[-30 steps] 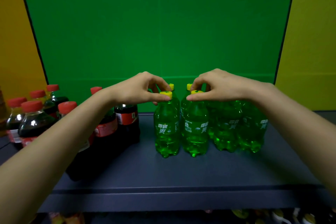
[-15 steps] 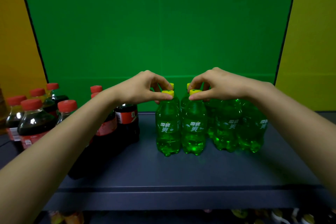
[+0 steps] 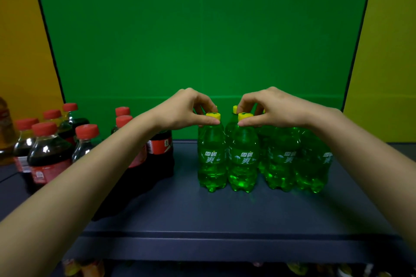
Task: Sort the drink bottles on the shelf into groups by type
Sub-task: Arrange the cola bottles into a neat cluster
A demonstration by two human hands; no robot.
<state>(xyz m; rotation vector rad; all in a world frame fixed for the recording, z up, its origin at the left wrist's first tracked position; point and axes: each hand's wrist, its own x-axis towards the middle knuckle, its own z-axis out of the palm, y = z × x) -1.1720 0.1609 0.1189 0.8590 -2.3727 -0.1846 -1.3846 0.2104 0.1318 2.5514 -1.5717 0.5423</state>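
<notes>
The left hand [image 3: 184, 109] and right hand [image 3: 272, 108] each pinch a green bottle [image 3: 211, 155] by its cap at the shelf's [image 3: 202, 213] middle, colas [image 3: 48, 153] grouped left. Full and smooth-walled, the bottles look heavy and slippery; the neck likely holds best.

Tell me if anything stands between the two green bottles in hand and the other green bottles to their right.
Nothing visible does. The left hand and right hand pinch the caps of two green bottles standing right beside the green group; the cola bottles stand off to the left.
</notes>
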